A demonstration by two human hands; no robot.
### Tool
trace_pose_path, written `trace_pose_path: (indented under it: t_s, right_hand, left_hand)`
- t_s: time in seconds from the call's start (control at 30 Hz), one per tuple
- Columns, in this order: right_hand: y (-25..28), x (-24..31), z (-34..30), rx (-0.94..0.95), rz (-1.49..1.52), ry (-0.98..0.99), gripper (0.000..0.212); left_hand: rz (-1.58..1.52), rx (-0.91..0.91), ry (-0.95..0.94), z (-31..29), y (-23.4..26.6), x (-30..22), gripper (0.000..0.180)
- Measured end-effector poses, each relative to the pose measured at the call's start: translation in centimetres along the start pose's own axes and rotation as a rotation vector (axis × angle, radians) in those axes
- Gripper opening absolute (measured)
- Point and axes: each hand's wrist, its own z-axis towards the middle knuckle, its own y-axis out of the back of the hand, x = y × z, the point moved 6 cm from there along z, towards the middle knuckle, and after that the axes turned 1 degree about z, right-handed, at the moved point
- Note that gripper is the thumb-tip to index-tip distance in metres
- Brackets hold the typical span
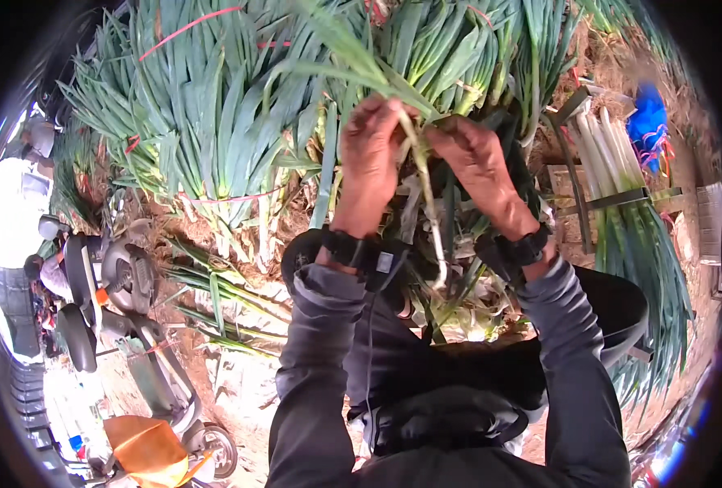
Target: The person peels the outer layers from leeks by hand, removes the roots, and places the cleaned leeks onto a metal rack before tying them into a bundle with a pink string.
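In front of my chest I hold up a long green onion (pixel 429 207), its thin white root end hanging down between my wrists and its green leaves reaching up and away. My left hand (pixel 367 154) is closed, thumb and fingers pinching it where stalk meets leaves. Close by on the other side, my right hand (pixel 476 161) is closed too, its fingertips pinching the green leaf part. Dark straps circle both wrists. Just beyond my hands lie big bunches of green onions (pixel 206 122) bound with red string.
At the right, a metal rack (pixel 593 205) holds a bundle of green onions (pixel 613 167) beside a blue object (pixel 647 126) with red strings. Loose green onions (pixel 239 297) lie on the ground to the left. Peelings (pixel 475 313) lie between my legs. A motorbike (pixel 129 272) stands far left.
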Motion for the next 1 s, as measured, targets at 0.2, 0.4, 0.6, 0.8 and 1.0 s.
trace_pose_path:
  t_s: [0.2,0.4,0.6,0.8,1.0]
  right_hand:
    - [1.0,-1.4,-2.8,-0.025,-0.115,-0.082,0.022]
    - [2.9,-12.2,-8.6,-0.018,0.169,-0.201,0.022]
    - [10.4,-24.8,-18.6,0.221,-1.091,-0.357,0.021]
    - [1.6,-8.0,-5.0,-0.090,-0.224,0.110,0.020]
    - [-6.6,-2.5,-0.5,0.241,-0.075,-0.051,0.017]
  left_hand:
    - [-0.075,-0.091,-0.062,-0.3,1.5,-3.5,0.014]
    - [-0.011,-0.061,-0.054,-0.7,1.9,-3.0,0.021]
    - [-0.049,-0.094,-0.073,0.3,1.3,-3.4,0.027]
    - [-0.079,-0.148,-0.096,-0.6,3.0,-4.7,0.033]
    - [-0.153,-0.148,-0.124,-1.4,2.1,-4.5,0.037]
